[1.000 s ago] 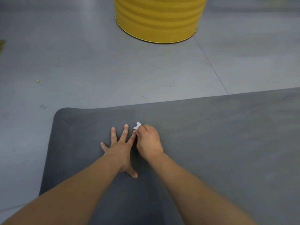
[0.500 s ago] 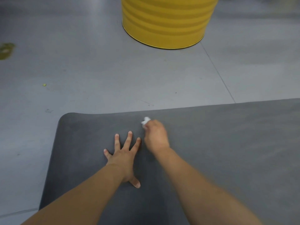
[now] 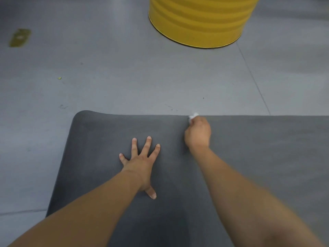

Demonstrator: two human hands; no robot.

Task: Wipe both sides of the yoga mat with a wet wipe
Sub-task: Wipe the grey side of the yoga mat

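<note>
Head view — right hand balls wet wipe at yoga mat far edge; left hand splayed flat. Upper face under way, likely; underside untouched.

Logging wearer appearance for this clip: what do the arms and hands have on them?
Nothing worn that shows: both forearms are bare, no sleeves in frame. The left hand and right hand have no gloves, rings, watch or wristband visible.
</note>
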